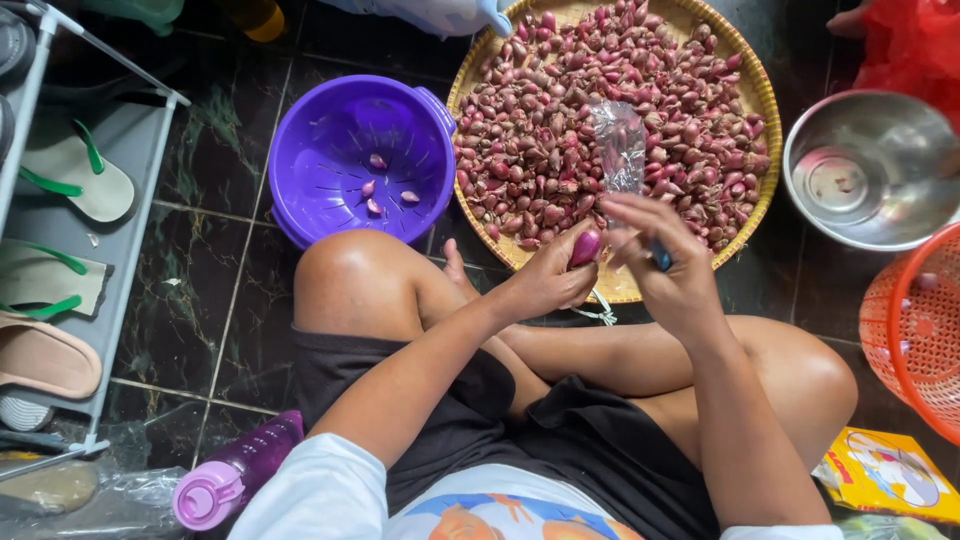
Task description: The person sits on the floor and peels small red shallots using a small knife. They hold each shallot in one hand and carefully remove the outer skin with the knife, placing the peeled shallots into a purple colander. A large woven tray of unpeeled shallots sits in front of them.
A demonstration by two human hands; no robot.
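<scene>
My left hand grips a purple-red shallot between thumb and fingers. My right hand holds a small knife with a blue handle right beside the shallot; the blade is mostly hidden. Just beyond my hands lies a round woven tray heaped with unpeeled shallots, with a clear plastic bag on top. To its left stands a purple colander holding several peeled shallots.
A steel bowl and an orange basket stand at the right. A grey shoe rack with sandals lines the left. A purple bottle lies by my left knee, a yellow packet by my right.
</scene>
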